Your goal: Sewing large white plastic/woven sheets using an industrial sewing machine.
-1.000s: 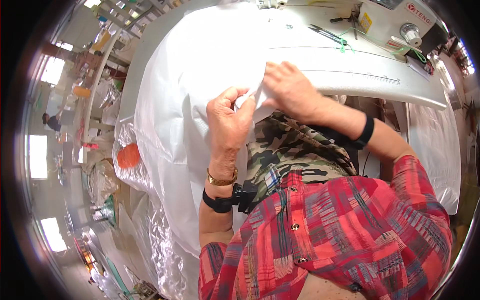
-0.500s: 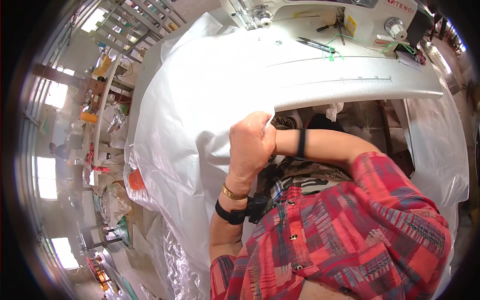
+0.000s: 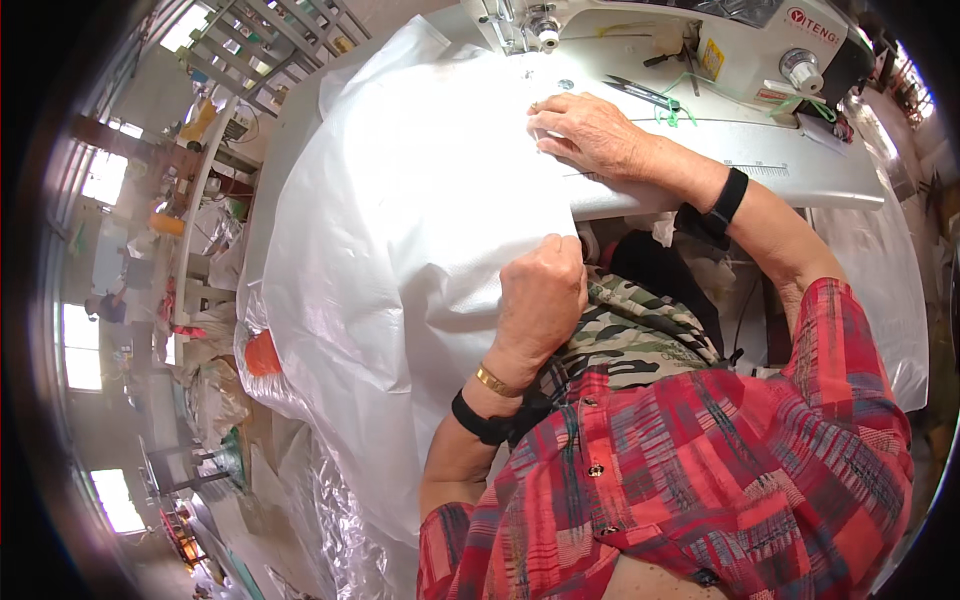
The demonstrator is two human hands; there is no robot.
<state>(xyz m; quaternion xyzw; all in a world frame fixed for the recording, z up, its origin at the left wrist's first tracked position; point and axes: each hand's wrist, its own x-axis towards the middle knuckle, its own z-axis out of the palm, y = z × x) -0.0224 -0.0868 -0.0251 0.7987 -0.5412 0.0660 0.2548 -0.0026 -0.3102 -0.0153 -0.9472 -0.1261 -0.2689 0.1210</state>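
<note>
A large white plastic-like sheet (image 3: 400, 190) covers the left of the sewing table and hangs down over its front edge in soft folds. My left hand (image 3: 543, 295) is closed on the sheet's right edge, just in front of the table. Farther up that edge, my right hand (image 3: 590, 135) rests on the table with bent fingers and thumb gripping the sheet. The sewing machine's needle area (image 3: 530, 35) is just beyond my right fingertips. Glare washes out much of the sheet near there.
Black thread snips (image 3: 640, 93) with green thread lie right of the needle area. The machine body (image 3: 765, 55) spans the far right. An orange-red patch (image 3: 262, 353) shows by clear plastic at left. A barred metal rack (image 3: 270, 45) stands at far left.
My right hand has come from beside my left hand, up and away to the sheet's edge near the needle. My left hand has shifted slightly right, still gripping the sheet.
</note>
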